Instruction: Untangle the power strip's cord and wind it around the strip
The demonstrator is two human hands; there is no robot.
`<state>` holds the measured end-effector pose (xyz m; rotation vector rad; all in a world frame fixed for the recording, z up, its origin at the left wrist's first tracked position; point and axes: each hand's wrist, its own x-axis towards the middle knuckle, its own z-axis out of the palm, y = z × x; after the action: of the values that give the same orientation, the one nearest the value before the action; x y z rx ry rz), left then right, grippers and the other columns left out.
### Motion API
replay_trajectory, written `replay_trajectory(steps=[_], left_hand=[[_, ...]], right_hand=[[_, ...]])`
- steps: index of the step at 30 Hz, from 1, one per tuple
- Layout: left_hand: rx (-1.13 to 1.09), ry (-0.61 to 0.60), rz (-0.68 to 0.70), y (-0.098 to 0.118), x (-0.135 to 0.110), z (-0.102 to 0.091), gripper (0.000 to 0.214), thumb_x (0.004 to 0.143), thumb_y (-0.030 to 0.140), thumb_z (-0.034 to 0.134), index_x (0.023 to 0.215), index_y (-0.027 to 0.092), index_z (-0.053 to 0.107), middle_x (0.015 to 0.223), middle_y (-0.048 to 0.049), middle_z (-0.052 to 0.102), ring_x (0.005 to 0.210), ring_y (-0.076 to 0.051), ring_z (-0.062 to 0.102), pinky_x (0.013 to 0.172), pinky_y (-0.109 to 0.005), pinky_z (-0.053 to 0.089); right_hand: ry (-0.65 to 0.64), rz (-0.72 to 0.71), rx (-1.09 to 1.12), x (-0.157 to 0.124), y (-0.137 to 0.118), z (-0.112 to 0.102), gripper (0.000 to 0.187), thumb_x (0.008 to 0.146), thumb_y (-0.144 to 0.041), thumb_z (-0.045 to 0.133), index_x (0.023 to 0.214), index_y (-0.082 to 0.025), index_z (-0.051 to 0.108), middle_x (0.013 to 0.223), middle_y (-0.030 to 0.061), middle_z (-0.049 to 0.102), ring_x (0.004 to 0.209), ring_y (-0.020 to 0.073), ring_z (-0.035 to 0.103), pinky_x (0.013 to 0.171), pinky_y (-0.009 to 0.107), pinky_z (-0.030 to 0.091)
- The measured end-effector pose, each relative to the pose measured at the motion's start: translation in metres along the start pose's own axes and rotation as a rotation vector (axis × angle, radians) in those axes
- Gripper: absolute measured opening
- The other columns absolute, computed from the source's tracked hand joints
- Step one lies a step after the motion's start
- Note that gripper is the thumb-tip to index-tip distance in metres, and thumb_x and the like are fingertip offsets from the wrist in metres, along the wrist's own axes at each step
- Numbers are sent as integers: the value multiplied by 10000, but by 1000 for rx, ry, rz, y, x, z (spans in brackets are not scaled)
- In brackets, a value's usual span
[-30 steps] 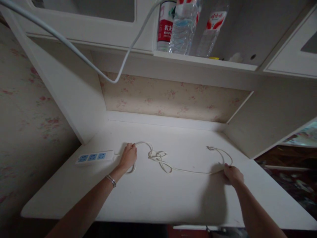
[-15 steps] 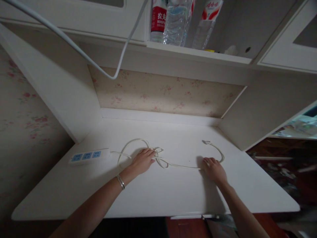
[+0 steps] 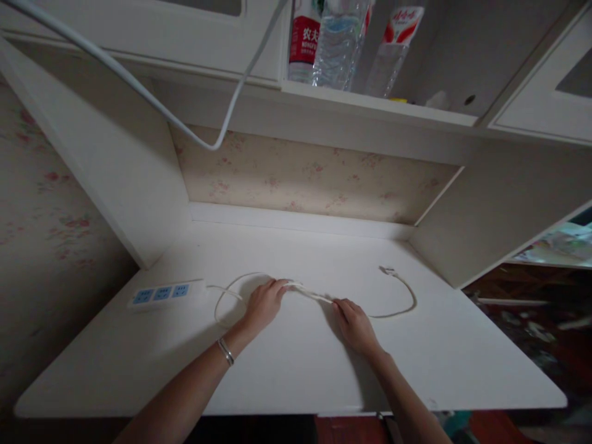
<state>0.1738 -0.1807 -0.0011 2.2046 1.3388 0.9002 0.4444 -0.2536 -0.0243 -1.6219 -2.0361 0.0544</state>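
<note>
A white power strip (image 3: 166, 293) with blue sockets lies at the left of the white desk (image 3: 296, 376). Its white cord (image 3: 398, 308) runs right across the desk and ends in a plug (image 3: 386, 270). My left hand (image 3: 263, 304), with a bracelet on the wrist, is closed on the knotted part of the cord near the middle. My right hand (image 3: 355, 324) rests on the cord just to the right, fingers curled over it. A short stretch of cord is taut between both hands.
Side panels (image 3: 115, 179) wall in the desk on left and right, with floral wallpaper (image 3: 314, 179) behind. A shelf above holds plastic bottles (image 3: 340, 43). A thick white cable (image 3: 139, 86) hangs across the upper left. Clutter shows at the right beyond the desk.
My right hand slid left along the cord from near the plug end to the middle. My left hand moved right onto the knot, and the loose loops drew together.
</note>
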Motion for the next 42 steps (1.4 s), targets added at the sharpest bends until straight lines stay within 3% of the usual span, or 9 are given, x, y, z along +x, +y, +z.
replay_trajectory(steps=[4,7,11,16,21,27,32,36,42], left_hand=[[-289,169,-155,-3,1,-3,310,925,415,449,970,197,665,922,-57,705,845,-186,625,758,-271,445],[-552,215,-303,-10,1,-8,355,869,488,511,904,165,654,738,-25,652,668,-150,575,593,-235,415],[-978,159,-481,-20,0,-24,365,796,516,599,882,163,624,587,57,473,461,-69,357,434,-200,246],[-1365,65,-606,-26,4,-42,328,741,445,691,864,162,581,651,70,450,470,-34,332,489,-190,313],[-1332,60,-677,-29,5,-43,311,767,435,661,915,172,587,682,63,499,427,-20,285,486,-196,307],[-1248,31,-617,-27,2,-43,291,788,453,609,883,180,581,695,54,535,392,-15,229,457,-204,257],[-1281,-82,-620,-26,-2,-41,278,799,451,601,881,187,570,659,66,505,381,-9,207,447,-198,237],[-1208,-224,-583,-26,-8,-32,282,801,459,608,833,185,552,631,59,477,403,-21,286,412,-190,159],[-1158,-247,-532,-19,-13,-31,274,812,453,586,792,189,516,629,63,473,392,-12,257,404,-191,111]], right_hand=[[129,48,78,25,-26,23,361,994,-370,320,1073,-184,619,948,82,681,865,199,623,796,331,448],[224,84,115,45,-47,43,365,996,-372,313,1034,-183,623,931,78,681,871,201,617,809,340,425],[300,110,123,69,-66,62,348,995,-371,317,1009,-202,621,933,68,679,876,206,599,846,367,374],[344,165,145,87,-75,76,349,994,-375,308,1005,-210,615,939,66,676,876,213,589,828,374,347],[308,135,189,86,-71,80,310,990,-365,330,994,-227,608,931,61,675,886,219,591,809,370,356],[336,97,197,84,-70,77,296,981,-367,362,1016,-217,615,929,70,673,874,225,583,798,373,373],[349,95,219,83,-72,73,306,980,-355,358,1035,-208,620,944,76,667,887,223,576,812,370,378],[321,94,233,84,-74,71,326,978,-367,356,1024,-203,634,954,82,681,877,220,581,811,360,388],[265,167,171,84,-70,70,372,969,-438,350,1071,-232,642,983,58,702,886,212,607,850,363,368]])
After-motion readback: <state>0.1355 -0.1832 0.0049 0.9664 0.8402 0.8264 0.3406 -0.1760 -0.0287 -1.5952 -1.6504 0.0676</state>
